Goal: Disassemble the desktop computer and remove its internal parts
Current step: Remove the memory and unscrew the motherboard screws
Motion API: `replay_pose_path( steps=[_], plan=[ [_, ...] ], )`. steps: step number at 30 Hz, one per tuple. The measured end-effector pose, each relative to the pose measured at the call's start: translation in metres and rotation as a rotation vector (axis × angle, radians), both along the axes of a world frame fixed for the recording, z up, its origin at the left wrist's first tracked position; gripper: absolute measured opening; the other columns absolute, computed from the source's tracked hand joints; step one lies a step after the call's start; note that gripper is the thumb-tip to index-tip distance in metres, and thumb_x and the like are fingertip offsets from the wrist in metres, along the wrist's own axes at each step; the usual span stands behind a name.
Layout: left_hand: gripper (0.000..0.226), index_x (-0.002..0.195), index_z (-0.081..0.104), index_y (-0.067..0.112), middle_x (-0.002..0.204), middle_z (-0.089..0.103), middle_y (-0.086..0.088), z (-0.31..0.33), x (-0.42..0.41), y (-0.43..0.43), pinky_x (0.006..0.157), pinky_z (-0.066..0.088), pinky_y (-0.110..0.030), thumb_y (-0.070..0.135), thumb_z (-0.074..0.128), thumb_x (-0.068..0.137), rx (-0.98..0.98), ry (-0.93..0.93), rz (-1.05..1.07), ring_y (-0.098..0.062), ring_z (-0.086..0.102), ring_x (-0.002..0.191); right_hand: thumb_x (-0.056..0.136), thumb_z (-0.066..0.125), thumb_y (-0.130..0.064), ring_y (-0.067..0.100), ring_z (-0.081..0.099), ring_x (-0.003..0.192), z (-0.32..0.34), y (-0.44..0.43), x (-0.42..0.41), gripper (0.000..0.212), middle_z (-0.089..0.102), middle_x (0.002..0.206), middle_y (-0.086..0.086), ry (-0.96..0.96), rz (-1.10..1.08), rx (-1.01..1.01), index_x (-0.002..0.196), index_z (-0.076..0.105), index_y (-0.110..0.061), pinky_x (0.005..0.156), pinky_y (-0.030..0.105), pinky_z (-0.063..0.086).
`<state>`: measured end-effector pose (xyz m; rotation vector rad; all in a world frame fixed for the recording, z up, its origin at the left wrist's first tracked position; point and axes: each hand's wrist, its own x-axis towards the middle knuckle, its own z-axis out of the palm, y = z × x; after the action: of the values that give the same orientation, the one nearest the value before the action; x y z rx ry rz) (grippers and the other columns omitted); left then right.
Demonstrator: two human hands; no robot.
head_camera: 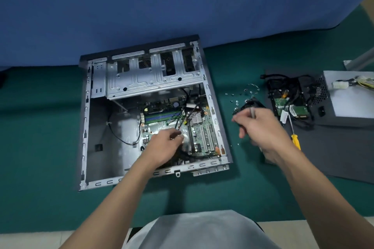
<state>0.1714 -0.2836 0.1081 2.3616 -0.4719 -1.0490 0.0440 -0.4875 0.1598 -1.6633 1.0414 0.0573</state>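
Note:
The open computer case lies flat on the green table, its green motherboard at the lower right inside. My left hand reaches into the case, its fingers curled down over the pale processor area; whether they hold anything is hidden. To the right of the case, above the table, my right hand is blurred and grips a thin grey metal piece. Just beyond that hand a black fan rests on the table.
Several loose screws lie scattered right of the case. On a grey side panel sit a yellow-handled screwdriver, a hard drive tangled in black cables, and a power supply. A blue wall stands behind.

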Motion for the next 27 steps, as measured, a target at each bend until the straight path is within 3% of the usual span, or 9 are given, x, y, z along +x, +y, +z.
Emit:
replay_pose_path(
  steps=[2,5,10,13,15,17,20,24,27],
  plan=[
    [0.042,0.136,0.051,0.018,0.13,0.059,-0.005,-0.009,0.02,0.006,0.099,0.045,-0.038,0.034,0.049,0.098,0.063,-0.125,0.023,-0.022,0.056,0.115,0.093,0.056,-0.026,0.0,0.042,0.034,0.032,0.016,0.023,0.015,0.064,0.055,-0.002,-0.088,0.11,0.039,0.085,0.067,-0.019,0.041,0.017,0.032],
    [0.059,0.15,0.028,0.017,0.158,0.025,-0.004,-0.029,0.046,0.02,0.118,0.022,-0.041,0.037,0.049,0.098,0.152,-0.265,-0.065,-0.022,0.021,0.145,0.095,0.05,-0.029,-0.002,0.041,0.035,0.044,0.048,0.063,0.019,0.07,0.067,-0.004,-0.083,0.369,-0.06,0.087,0.066,-0.023,0.039,0.018,0.033],
    [0.078,0.155,0.0,0.015,0.163,-0.005,-0.001,-0.057,0.076,0.044,0.12,0.006,-0.034,0.034,0.049,0.098,0.261,-0.199,-0.23,-0.016,-0.004,0.149,0.097,0.043,-0.016,0.011,0.061,0.064,-0.016,0.095,0.12,0.02,0.063,0.09,0.002,0.187,0.663,-0.378,0.108,0.059,-0.011,0.055,0.024,0.049],
    [0.078,0.154,-0.001,0.018,0.163,-0.002,0.0,-0.063,0.081,0.051,0.119,0.02,-0.039,0.031,0.05,0.097,0.244,-0.192,-0.277,-0.017,0.004,0.149,0.091,0.048,-0.008,0.023,0.062,0.104,-0.052,0.104,0.133,0.044,0.049,0.14,0.007,0.285,0.771,-0.578,0.135,0.047,-0.012,0.081,0.034,0.051],
    [0.075,0.153,0.004,0.02,0.162,0.006,-0.001,-0.064,0.083,0.054,0.114,0.031,-0.044,0.029,0.051,0.096,0.217,-0.184,-0.239,-0.021,0.019,0.146,0.087,0.047,-0.002,0.024,0.064,0.101,-0.067,0.104,0.138,0.056,0.027,0.156,0.005,0.349,0.846,-0.636,0.141,0.04,-0.013,0.074,0.032,0.053],
    [0.071,0.153,0.008,0.021,0.162,0.012,-0.001,-0.063,0.086,0.055,0.111,0.035,-0.045,0.028,0.05,0.097,0.2,-0.178,-0.213,-0.024,0.03,0.142,0.082,0.044,0.003,0.022,0.065,0.084,-0.077,0.103,0.142,0.063,0.021,0.157,0.006,0.409,0.878,-0.645,0.142,0.036,-0.012,0.06,0.03,0.052],
    [0.069,0.154,0.008,0.024,0.162,0.008,0.004,-0.062,0.089,0.058,0.113,0.033,-0.044,0.03,0.048,0.098,0.203,-0.177,-0.202,-0.02,0.027,0.144,0.085,0.045,-0.003,0.019,0.057,0.066,-0.085,0.099,0.141,0.052,0.036,0.15,0.008,0.468,0.827,-0.669,0.136,0.037,-0.008,0.05,0.029,0.045],
    [0.065,0.154,0.015,0.02,0.16,0.018,0.0,-0.062,0.087,0.061,0.117,0.024,-0.039,0.03,0.048,0.098,0.175,-0.262,-0.189,-0.019,0.021,0.146,0.091,0.037,-0.012,0.024,0.061,0.076,-0.09,0.093,0.139,0.044,0.031,0.153,0.01,0.524,0.758,-0.678,0.134,0.04,-0.008,0.058,0.031,0.043],
    [0.056,0.147,0.032,0.013,0.15,0.038,-0.007,-0.062,0.094,0.057,0.114,0.028,-0.038,0.028,0.051,0.097,0.186,-0.409,-0.232,-0.024,0.032,0.138,0.099,0.034,-0.027,0.023,0.058,0.078,-0.092,0.088,0.145,0.031,0.05,0.137,0.011,0.585,0.708,-0.655,0.121,0.049,-0.011,0.06,0.031,0.04]
  ],
)
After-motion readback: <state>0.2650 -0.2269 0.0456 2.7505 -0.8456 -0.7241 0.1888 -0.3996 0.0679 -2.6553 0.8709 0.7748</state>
